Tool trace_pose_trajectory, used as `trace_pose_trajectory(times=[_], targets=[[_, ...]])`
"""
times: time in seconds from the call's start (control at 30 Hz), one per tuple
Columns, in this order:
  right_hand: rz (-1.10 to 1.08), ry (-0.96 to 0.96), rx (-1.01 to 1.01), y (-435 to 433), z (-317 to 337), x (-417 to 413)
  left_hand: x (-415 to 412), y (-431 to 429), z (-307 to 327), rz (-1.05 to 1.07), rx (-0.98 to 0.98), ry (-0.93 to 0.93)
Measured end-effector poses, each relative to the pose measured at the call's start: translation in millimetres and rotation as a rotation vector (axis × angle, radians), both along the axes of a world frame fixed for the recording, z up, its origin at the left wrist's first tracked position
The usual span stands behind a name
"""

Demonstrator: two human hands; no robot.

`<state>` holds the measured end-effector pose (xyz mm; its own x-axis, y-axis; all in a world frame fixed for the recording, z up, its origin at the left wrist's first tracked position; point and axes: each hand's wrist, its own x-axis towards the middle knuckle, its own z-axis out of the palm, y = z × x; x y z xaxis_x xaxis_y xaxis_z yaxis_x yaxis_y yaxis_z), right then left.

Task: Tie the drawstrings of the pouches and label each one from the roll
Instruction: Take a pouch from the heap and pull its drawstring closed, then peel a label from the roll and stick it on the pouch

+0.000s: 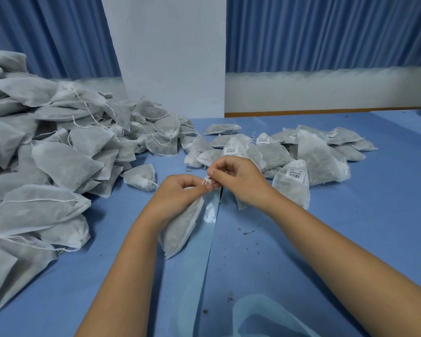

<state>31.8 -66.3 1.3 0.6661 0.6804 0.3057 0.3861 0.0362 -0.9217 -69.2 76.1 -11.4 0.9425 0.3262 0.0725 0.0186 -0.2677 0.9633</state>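
Note:
A filled white pouch (180, 227) lies on the blue table under my left hand (178, 193), which grips its gathered neck. My right hand (238, 178) pinches the white drawstring ends (208, 183) just above the neck, fingertips of both hands nearly touching. A pale blue label backing strip (204, 251) runs from under my hands toward the near edge and curls at the bottom. The roll itself is hidden behind my right hand.
A big heap of unlabelled pouches (46, 154) with loose strings fills the left side. Several pouches with barcode labels (294, 156) lie behind my right hand. Small dark crumbs dot the blue table (350, 239). A white pillar (170, 57) and blue curtains stand behind.

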Motion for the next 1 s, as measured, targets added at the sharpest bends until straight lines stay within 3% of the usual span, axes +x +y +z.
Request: trace_pose_trajectory(times=[0.27, 0.63, 1.0], targets=[[-0.140, 0.298, 0.044, -2.1, 2.3, 11.8, 0.1, 3.3, 0.8, 0.002, 0.022, -0.063], [-0.187, 0.249, -0.033, -3.1, 6.4, 8.7, 0.5, -0.2, 2.7, 0.010, 0.047, -0.062], [-0.160, 0.175, 0.050, -6.1, 20.0, 7.8, 0.6, 18.6, 0.0, 0.152, 0.050, 0.112]])
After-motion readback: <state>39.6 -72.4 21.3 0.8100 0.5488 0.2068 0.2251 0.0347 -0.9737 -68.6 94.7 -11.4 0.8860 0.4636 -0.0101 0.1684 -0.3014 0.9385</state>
